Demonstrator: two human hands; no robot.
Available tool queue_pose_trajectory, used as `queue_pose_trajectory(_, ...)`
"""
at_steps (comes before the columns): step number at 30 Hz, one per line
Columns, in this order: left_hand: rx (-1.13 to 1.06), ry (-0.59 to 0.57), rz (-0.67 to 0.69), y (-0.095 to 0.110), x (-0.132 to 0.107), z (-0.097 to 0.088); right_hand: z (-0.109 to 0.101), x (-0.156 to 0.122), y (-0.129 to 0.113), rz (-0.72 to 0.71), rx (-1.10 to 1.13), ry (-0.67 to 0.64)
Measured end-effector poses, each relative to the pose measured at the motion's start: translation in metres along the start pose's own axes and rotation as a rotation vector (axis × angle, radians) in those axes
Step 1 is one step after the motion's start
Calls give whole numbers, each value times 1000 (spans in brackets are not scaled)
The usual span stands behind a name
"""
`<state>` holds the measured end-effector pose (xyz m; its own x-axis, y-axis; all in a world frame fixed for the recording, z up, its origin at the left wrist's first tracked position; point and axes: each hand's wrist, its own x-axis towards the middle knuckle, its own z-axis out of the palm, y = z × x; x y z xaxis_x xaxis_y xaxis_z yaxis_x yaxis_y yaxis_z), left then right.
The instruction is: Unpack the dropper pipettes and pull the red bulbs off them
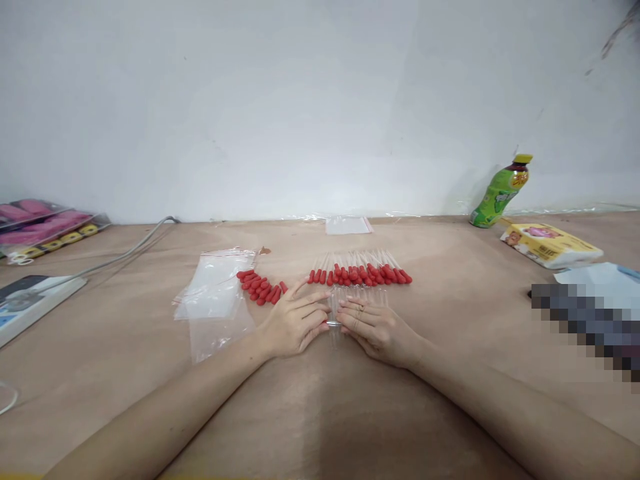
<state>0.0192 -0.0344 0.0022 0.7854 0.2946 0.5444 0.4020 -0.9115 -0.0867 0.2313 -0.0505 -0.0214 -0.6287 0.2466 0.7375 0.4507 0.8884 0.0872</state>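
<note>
My left hand is closed, its fingertips pinching a red rubber bulb of which only a sliver shows. Facing it, my right hand, with a ring on one finger, grips a thin glass tube that spans the gap between both hands and meets the red bit. Several clear glass tubes lie just beyond the fingers, partly covered by my right hand. Behind them is a row of glass droppers with red bulbs. A cluster of loose red rubber bulbs lies beyond my left hand.
Clear zip bags lie left of the bulbs, and another zip bag rests by the wall. At right are a green bottle, a yellow tissue pack and a blurred dark object. A power strip with a cable sits left.
</note>
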Motion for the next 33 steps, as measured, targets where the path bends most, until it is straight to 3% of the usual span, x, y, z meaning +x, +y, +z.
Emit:
queue_pose_trajectory(5, -1, 12, 25, 0, -6, -2, -2, -7, 4, -54, 14, -4)
queue_pose_trajectory(8, 24, 27, -42, -9, -14, -8, -5, -12, 11, 11, 29, 31)
queue_pose_trajectory(12, 38, 93, -331, -27, -17, -18, -8, -6, 14, 220, -57, 95)
queue_pose_trajectory(17, 10, 187, -697, -61, -10, -39, -7, 9, 12, 394, -167, -14)
queue_pose_trajectory(23, -63, 43, -1119, -93, -22, -77, -3, 7, 18, 494, -120, 9)
queue_pose_trajectory(28, -82, -35, -1163, -97, -30, -83, -2, 7, 13, 404, -194, -52)
queue_pose_trajectory(33, -104, -136, -1026, -88, -26, -72, -8, 11, 4, 388, -178, -132)
